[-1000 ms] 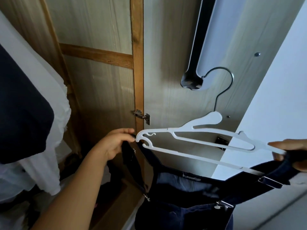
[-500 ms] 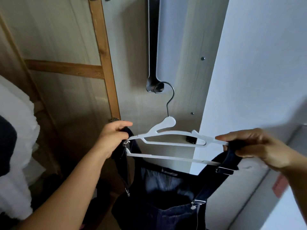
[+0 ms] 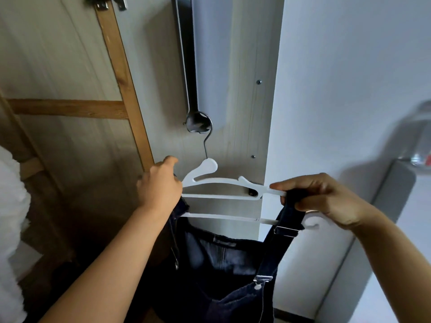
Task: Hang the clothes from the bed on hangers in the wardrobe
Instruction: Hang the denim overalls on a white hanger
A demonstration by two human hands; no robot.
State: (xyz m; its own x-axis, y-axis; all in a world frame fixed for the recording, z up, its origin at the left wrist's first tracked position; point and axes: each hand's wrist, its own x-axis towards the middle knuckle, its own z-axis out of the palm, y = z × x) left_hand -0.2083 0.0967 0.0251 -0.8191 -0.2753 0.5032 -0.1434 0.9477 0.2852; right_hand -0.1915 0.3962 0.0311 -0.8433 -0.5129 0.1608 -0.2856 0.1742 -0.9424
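Observation:
A white plastic hanger (image 3: 219, 181) hangs by its metal hook from the end of a dark rail (image 3: 189, 66) inside the wardrobe. Dark denim dungarees (image 3: 217, 271) hang from it by their straps. My left hand (image 3: 159, 187) grips the hanger's left end together with the left strap. At the right end, my right hand (image 3: 324, 201) pinches the other strap (image 3: 286, 220) against the hanger arm. The hanger's left tip is hidden behind my left hand.
The pale wardrobe side panel (image 3: 240, 89) stands right behind the hanger. A wooden-framed door (image 3: 70, 108) is at the left, with white fabric (image 3: 11, 206) at the left edge. A white wall (image 3: 349, 89) fills the right, with a grey panel (image 3: 373, 229) low down.
The view has swung right and nearer. The hanger's hook now sits on the rail end. My right hand has come into full view on the right strap.

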